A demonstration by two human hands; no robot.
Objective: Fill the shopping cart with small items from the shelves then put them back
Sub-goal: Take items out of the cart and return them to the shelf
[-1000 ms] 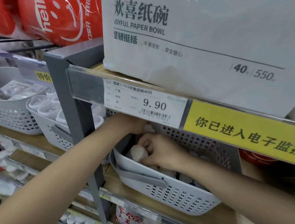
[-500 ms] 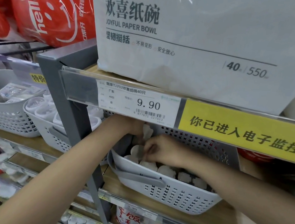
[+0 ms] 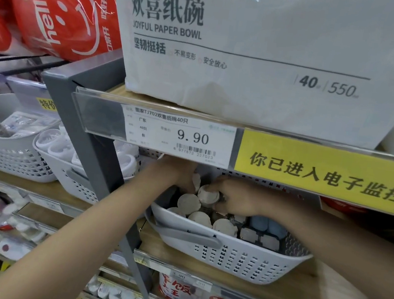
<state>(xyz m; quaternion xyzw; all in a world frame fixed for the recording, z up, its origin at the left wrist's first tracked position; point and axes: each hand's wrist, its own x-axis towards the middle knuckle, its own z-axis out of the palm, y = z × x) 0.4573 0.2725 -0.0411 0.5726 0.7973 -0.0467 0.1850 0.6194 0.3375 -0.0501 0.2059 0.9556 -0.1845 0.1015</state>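
Observation:
A grey perforated basket stands on the wooden shelf and holds several small jars with white caps. Both my hands reach into its back left corner, under the shelf's price rail. My right hand grips one white-capped jar just above the others. My left hand is beside it, fingers partly hidden by the rail, and holds another small white item. The shopping cart is out of view.
A price tag and a yellow label front the rail overhead. A large paper-bowl pack sits above, red bags to its left. Two more grey baskets stand left of a grey upright.
My right hand set one jar down in the basket, moved to my left hand, and now grips another jar lifted above the rest. The view has shifted slightly.

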